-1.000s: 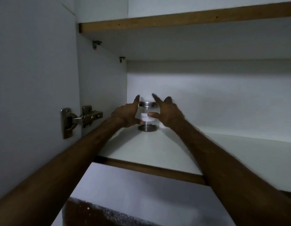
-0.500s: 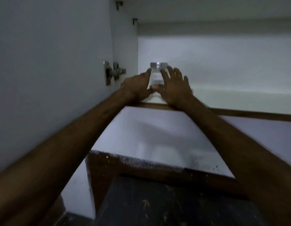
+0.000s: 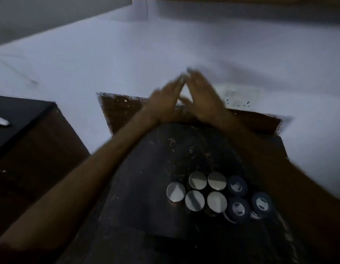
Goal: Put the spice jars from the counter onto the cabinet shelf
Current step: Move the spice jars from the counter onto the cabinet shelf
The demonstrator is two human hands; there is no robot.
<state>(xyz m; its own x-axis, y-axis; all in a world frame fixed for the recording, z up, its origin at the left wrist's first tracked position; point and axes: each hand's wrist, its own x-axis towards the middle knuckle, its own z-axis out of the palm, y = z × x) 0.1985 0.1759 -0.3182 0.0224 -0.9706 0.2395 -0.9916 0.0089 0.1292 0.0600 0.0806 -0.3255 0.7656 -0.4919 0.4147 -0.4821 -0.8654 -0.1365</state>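
Observation:
Several spice jars stand clustered on the dark counter (image 3: 138, 197): silver-lidded ones (image 3: 196, 190) on the left and three dark-lidded ones (image 3: 238, 205) on the right. Both hands hover well above and behind the jars, blurred by motion. My left hand (image 3: 163, 102) and my right hand (image 3: 201, 98) are flat, fingers extended, fingertips nearly meeting, and hold nothing. The cabinet shelf and the jar placed on it are out of view.
A white wall (image 3: 127, 54) rises behind the counter, with a wall socket plate (image 3: 239, 98) beside my right hand. A dark brown block (image 3: 32, 141) stands at the left. The cabinet's underside edge (image 3: 222, 0) shows along the top.
Both hands let go of the jar on the shelf and dropped away from the cabinet. My view swung down from the shelf to the counter and its jars.

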